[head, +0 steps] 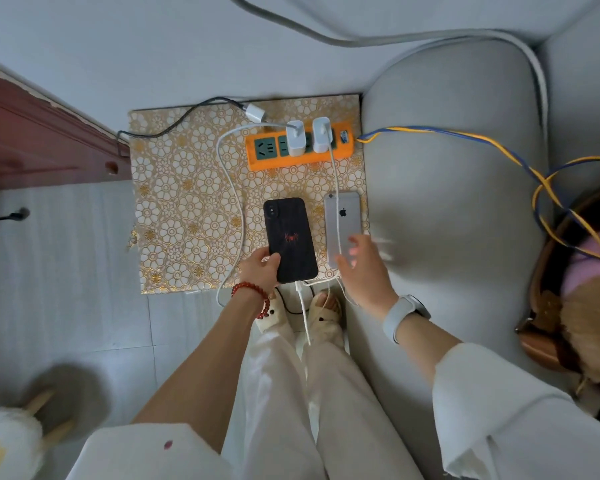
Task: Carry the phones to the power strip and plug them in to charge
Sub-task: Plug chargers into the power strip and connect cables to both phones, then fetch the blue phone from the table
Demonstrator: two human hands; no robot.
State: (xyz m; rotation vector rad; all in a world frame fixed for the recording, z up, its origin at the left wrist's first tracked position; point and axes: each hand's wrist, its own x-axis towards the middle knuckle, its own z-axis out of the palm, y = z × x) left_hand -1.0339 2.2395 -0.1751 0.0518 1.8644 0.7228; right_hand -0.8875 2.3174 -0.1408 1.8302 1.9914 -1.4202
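Two phones on the patterned counter, both cabled to the strip.
The left hand (261, 268) grips the black phone (290, 240) at its near-left corner, a white cable in its near end. The right hand (362, 263), fingers spread and blurred, hovers over the silver phone (342, 220) at the right edge. The orange strip (300, 147) lies by the far-right corner.

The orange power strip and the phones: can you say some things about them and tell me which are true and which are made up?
1. Two white chargers sit in the orange power strip. True.
2. The black phone with a red spider has no cable. False: a white cable plugs into its bottom end.
3. The left hand holds the black phone. True.
4. The silver phone lies on the grey sofa. False: it lies on the gold flowery mat.
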